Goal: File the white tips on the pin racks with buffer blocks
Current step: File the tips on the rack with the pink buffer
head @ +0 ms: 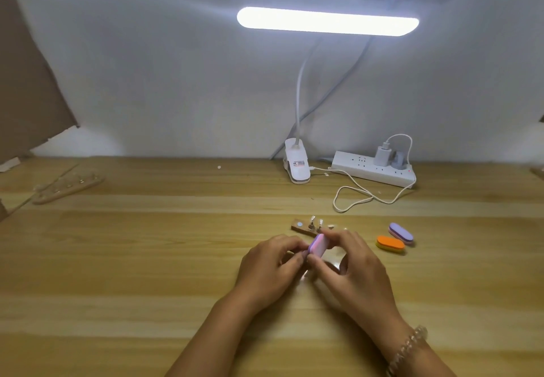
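On the table [132,273] a rack [303,227] lies just behind the left hand [269,269] and right hand [357,267], with a block [317,246] between them. To the rack's right lie a near block [390,243] and, just behind it, a far block [401,232]. A lamp clip [296,164] and, to its right, a power strip [374,168] sit at the back. A second rack [67,185] lies far left.

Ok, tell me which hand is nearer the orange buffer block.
Right. The right hand, gripping the pink buffer block, sits just beside the orange buffer block, apart from it. The left hand is farther off, on the other side of that pink one.
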Demonstrator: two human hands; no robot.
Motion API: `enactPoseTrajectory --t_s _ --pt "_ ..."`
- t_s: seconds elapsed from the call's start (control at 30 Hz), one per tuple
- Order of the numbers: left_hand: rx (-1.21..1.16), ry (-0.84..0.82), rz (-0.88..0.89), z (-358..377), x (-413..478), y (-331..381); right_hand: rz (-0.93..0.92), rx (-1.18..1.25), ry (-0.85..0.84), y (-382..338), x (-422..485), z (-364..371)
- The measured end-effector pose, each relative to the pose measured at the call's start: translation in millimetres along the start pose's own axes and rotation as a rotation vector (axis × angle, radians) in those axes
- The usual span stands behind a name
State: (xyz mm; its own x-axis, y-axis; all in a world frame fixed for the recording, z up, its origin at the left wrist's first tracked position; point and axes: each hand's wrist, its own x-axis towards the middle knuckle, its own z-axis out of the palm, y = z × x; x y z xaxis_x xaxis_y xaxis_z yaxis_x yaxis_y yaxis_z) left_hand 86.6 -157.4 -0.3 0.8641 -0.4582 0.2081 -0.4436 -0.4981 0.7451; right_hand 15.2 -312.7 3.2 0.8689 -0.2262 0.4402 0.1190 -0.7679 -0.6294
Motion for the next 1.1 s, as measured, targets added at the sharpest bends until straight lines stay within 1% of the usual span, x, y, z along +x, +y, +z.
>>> enactPoseTrajectory --t_s 0.1,0.13,0.23,0.3,0.37,0.5,0.53,0.63,0.67,0.8,0.9,0.93,1.03,1.1 --pt "-0.005 -0.004 0.003 -0.2 -0.5 -0.5 -0.066 -0.041 -0.057 -1.1 -5.0 0.8" --pt "-0.012 -0.003 0.006 -0.2 -0.4 0.0 -0.061 -0.03 -0.062 -1.1 -5.4 0.2" --pt "-0.017 0.001 0.014 -0.5 -0.2 0.2 -0.003 -0.056 0.002 -0.6 -2.0 -0.7" --pt "-0.033 0.001 0.018 -0.7 -0.3 -2.2 -0.046 -0.092 -0.03 -1.9 -4.4 -0.2" --pt "-0.05 0.002 0.019 -1.2 -0.4 -3.1 -0.085 -0.07 -0.069 -2.5 -7.2 -0.6" --pt "-0.054 -0.005 0.019 -0.4 0.2 -1.6 0.041 0.068 0.099 4.5 2.0 -3.3" --pt "-0.053 -0.005 0.02 -0.2 0.4 -1.7 0.041 0.055 0.086 4.5 2.3 -2.7" --pt "-0.029 -0.004 0.026 -0.5 -0.2 -0.9 -0.052 -0.046 -0.044 1.5 -4.6 1.9" --pt "-0.028 -0.001 0.022 -0.5 -0.4 -0.5 -0.064 -0.053 -0.064 0.8 -4.8 2.2" --pt "0.004 0.002 0.022 0.2 -0.8 0.0 0.015 -0.014 0.011 1.8 2.8 -0.1" --pt "0.0 0.001 0.035 -0.8 -0.3 -2.2 -0.08 -0.046 -0.058 -0.2 -2.7 0.0" --pt "-0.006 0.003 0.035 -0.8 -0.3 -2.1 -0.085 -0.032 -0.07 -0.6 -3.5 -0.3" --pt "-0.006 0.009 0.032 -0.2 -1.1 -0.2 -0.008 -0.017 -0.003 1.3 0.7 -0.7" --pt "-0.018 0.014 0.029 0.9 -1.2 -1.4 -0.045 -0.045 -0.021 0.1 -0.8 -0.6"
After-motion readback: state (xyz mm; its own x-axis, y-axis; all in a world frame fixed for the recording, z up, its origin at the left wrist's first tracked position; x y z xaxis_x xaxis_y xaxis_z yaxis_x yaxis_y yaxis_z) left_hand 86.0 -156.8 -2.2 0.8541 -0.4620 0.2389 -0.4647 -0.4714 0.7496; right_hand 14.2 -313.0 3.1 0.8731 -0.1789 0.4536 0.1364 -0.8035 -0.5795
